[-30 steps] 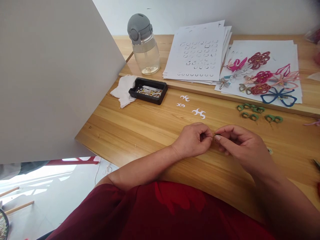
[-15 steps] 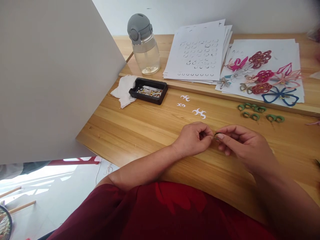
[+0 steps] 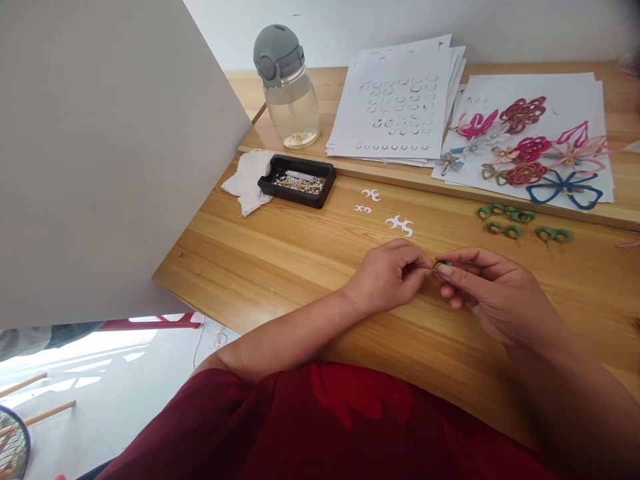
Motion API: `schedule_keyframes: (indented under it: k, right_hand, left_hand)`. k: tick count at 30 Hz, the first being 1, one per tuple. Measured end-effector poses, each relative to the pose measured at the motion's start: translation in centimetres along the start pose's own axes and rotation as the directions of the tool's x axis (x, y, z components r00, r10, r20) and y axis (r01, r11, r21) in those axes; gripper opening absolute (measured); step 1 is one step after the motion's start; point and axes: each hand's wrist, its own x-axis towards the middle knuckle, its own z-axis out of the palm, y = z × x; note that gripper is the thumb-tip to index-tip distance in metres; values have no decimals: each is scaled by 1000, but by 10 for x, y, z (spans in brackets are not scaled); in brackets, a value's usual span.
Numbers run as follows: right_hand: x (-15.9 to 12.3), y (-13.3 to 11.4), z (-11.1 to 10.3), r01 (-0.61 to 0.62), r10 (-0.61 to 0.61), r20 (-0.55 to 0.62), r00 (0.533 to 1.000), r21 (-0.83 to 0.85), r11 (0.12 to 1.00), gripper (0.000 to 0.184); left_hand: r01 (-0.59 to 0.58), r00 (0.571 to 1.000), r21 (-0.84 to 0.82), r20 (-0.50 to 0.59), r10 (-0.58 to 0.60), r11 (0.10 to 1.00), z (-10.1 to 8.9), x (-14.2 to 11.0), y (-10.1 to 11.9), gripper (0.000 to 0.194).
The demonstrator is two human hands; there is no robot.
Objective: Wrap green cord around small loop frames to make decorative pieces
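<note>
Between finger and thumb, my right hand (image 3: 483, 283) pinches a small dark green loop (image 3: 441, 263), curved like the green pieces on the table. My left hand (image 3: 393, 275) is closed in a pinch at the left end of the same loop; the fingertips of both hands nearly meet there. Beyond my hands lie several green curled pieces (image 3: 553, 235) with thin stems. White crescent-shaped paper cutouts (image 3: 400, 225) rest on the wood a little past my left hand.
A black tray (image 3: 327, 190) of beads sits beside a white cloth (image 3: 247, 180). On the raised ledge stand a water bottle (image 3: 293, 107), printed paper sheets (image 3: 395, 67), and colourful flower shapes (image 3: 523, 115) on paper. A grey panel (image 3: 100, 147) bounds the left side.
My right hand has shifted slightly to the right, and more of the green loop shows between its fingers. My left hand keeps its pinch almost in place.
</note>
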Motion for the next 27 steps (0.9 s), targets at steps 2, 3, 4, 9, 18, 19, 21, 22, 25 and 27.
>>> schedule_keyframes:
  k: [2,3,4,9,18,19,21,22,25,27]
  right_hand:
    - [-1,-2,1,-18,18,-16,1000,14,1000,50]
    - [-1,-2,2,-26,27,-21,999,19,999,51]
    - [-1,-3,3,-34,35,-24,999,23,999,52]
    - [0,0,5,-49,51,-30,998,47,998,51]
    - [-1,8,0,-15,13,28,1000,65,998,45]
    - [-2,9,0,12,-14,35,999,45,999,44]
    - [-4,9,0,85,-85,19,996,-14,996,41]
    - [-5,9,1,123,-123,2,992,-53,991,40]
    - [-11,7,5,197,-208,-38,977,-204,959,33]
    - [-15,6,7,223,-249,-40,968,-330,917,29]
  left_hand:
    - [-11,1000,15,17,11,1000,-1,0,0,9]
    - [-18,1000,22,22,17,1000,-1,0,1,9]
    - [-27,999,29,25,26,999,-1,0,1,9]
    - [-67,998,46,17,67,997,-1,-1,2,11]
    - [-17,999,-96,-46,13,995,0,0,2,8]
    - [14,999,-124,-50,-20,992,-1,1,2,7]
    - [76,995,-188,-56,-88,979,-2,3,3,7]
    - [107,990,-223,-62,-124,969,-3,4,3,8]
    - [193,969,-340,-79,-232,920,-5,6,3,11]
    - [239,951,-429,-80,-300,871,-4,7,1,14]
